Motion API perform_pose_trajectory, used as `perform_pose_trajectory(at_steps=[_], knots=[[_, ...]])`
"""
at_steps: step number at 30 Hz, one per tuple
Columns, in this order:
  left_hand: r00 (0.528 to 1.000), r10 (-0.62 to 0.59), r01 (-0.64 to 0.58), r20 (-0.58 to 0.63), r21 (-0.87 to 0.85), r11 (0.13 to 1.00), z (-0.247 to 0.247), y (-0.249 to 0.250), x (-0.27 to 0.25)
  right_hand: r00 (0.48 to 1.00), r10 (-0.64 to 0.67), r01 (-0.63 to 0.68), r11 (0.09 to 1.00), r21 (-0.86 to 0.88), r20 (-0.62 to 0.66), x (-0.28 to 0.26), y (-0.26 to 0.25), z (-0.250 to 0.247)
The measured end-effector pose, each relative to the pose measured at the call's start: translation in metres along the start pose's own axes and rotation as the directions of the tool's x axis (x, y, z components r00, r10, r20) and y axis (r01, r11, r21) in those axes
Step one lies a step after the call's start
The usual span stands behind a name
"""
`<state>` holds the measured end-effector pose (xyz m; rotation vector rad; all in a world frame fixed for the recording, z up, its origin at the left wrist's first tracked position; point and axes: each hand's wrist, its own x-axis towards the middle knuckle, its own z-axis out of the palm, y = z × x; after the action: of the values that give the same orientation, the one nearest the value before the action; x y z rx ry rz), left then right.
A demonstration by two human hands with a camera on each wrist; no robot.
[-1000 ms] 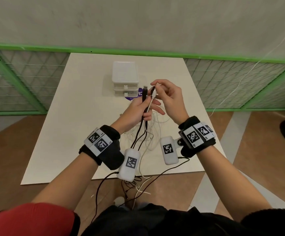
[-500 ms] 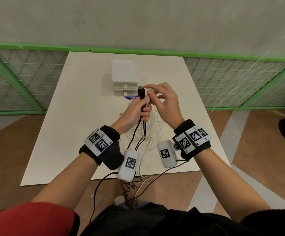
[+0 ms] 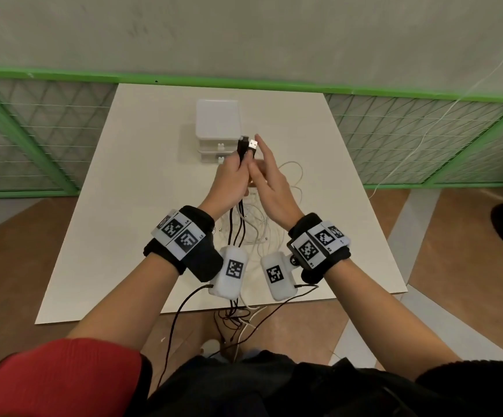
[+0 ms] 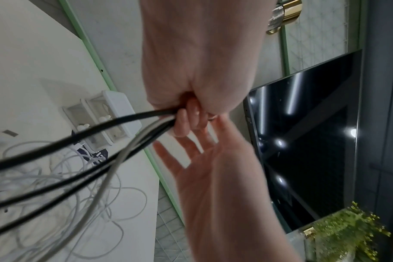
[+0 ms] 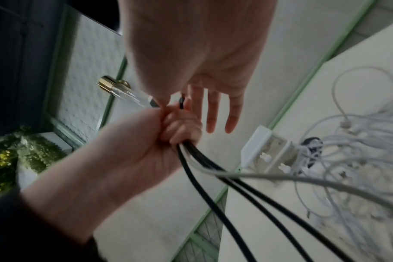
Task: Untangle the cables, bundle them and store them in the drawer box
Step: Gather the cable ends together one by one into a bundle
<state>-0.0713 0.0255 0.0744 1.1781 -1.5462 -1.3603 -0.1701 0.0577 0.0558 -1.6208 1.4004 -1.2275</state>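
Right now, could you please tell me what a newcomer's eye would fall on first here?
The left hand, raised mid-table, grips black and white cables with plug ends sticking up, while the right hand is spread open beside it. Behind them stands a white drawer box; loose white cables sprawl on the table.

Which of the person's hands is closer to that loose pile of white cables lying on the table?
Right. The right hand hovers open above the white cables; the left hand grips the black cables alongside, farther from the pile.

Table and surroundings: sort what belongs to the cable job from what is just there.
Job:
black cables gripped by left hand
white cables
drawer box
right hand, open

Just there:
screen
plant
green fence
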Motion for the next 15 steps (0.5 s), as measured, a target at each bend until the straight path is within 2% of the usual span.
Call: perform_pose_trajectory(at_steps=[3,6,9,10,11,13,15], knots=[[0.993,0.007,-0.004,-0.117,0.031,1.0,-0.009,-0.006,0.008,1.0,0.001,-0.002,0.999,0.034,0.021,-0.003,0.014,0.008],[0.975,-0.05,0.045,-0.215,-0.03,0.999,-0.029,-0.015,0.017,0.997,0.067,-0.068,0.997,0.03,0.044,0.003,0.034,0.002],[0.971,-0.109,0.098,-0.213,-0.06,0.993,-0.047,-0.021,0.021,0.988,0.125,-0.139,0.972,-0.189,-0.087,0.016,0.069,0.009],[0.973,-0.114,0.105,-0.203,-0.056,0.993,-0.05,-0.023,0.022,0.989,0.122,-0.139,0.954,-0.266,-0.081,0.021,0.078,0.017],[0.974,-0.114,0.106,-0.196,-0.049,0.993,-0.051,-0.025,0.024,0.993,0.117,-0.118,0.936,-0.333,-0.023,0.024,0.085,0.027],[0.976,-0.123,0.114,-0.181,-0.058,0.992,-0.05,-0.027,0.026,0.971,0.146,-0.051,0.899,-0.435,0.189,0.03,0.092,0.049],[0.975,-0.151,0.134,-0.166,-0.11,0.985,-0.05,-0.029,0.029,0.891,0.249,-0.004,0.841,-0.54,0.38,0.032,0.099,0.067]])
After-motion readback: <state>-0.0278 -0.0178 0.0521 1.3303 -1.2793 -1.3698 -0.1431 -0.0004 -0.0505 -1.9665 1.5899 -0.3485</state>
